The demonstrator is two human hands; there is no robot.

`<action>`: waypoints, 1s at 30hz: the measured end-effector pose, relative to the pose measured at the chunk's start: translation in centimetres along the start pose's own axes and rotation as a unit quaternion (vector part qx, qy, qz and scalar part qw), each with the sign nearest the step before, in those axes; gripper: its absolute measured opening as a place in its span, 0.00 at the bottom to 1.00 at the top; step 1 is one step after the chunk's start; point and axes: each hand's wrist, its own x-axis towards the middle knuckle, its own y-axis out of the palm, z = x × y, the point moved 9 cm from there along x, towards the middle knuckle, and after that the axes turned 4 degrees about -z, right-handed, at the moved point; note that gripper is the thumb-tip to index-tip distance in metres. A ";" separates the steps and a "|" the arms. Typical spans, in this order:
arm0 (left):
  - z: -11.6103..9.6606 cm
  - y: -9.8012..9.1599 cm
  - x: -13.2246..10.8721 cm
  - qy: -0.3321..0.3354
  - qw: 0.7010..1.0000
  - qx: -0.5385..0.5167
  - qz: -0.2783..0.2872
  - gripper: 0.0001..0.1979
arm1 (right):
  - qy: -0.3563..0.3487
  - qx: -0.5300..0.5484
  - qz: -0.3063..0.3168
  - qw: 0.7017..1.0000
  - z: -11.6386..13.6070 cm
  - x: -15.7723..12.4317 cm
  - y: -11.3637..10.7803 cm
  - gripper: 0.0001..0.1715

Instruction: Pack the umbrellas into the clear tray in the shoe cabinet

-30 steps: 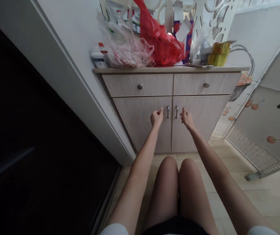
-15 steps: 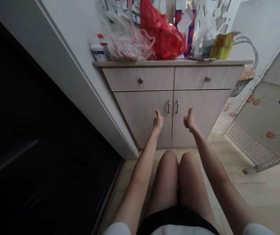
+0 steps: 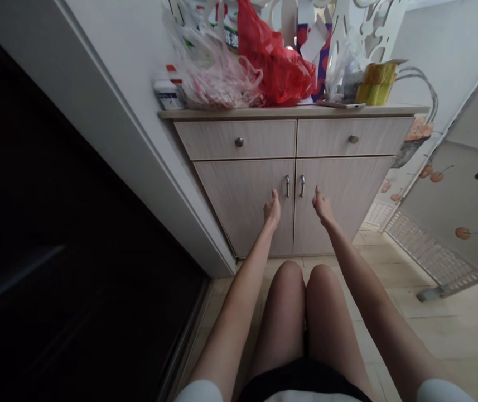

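Both arms reach forward toward a pale wood-grain cabinet [image 3: 239,190] whose two doors and two drawers are closed. My left hand [image 3: 272,211] is in front of the left door, its thumb up and its fingers curled in, with nothing seen in it. Just up and right of it is the left door handle [image 3: 288,186]. My right hand [image 3: 321,205], also thumb up with fingers curled, is in front of the right door, below and right of the right door handle [image 3: 303,186]. Neither hand touches a handle.
On the cabinet top lie a clear plastic bag [image 3: 226,78], a red plastic bag [image 3: 284,72], a white bottle [image 3: 168,95], a phone-like flat object [image 3: 341,104] and a yellow package [image 3: 376,84]. A dark doorway [image 3: 75,251] is at left; a cherry-patterned panel [image 3: 460,195] stands at right.
My left hand has shifted slightly right and its thumb now points more upright. My right thumb has tilted left, toward the right handle. The view has tipped up a little.
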 end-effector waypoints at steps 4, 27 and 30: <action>-2.8 1.3 2.4 0.093 0.991 0.083 -0.039 0.33 | -0.113 0.001 -0.084 0.990 1.5 3.0 1.0 0.42; 0.6 -2.9 -5.2 0.219 0.973 -0.065 0.014 0.14 | -0.137 0.065 -0.018 0.988 -1.5 -5.9 -3.0 0.27; 2.0 -6.1 -7.3 0.221 0.972 -0.082 -0.006 0.16 | -0.146 0.062 -0.036 0.987 -1.8 -8.2 -5.6 0.26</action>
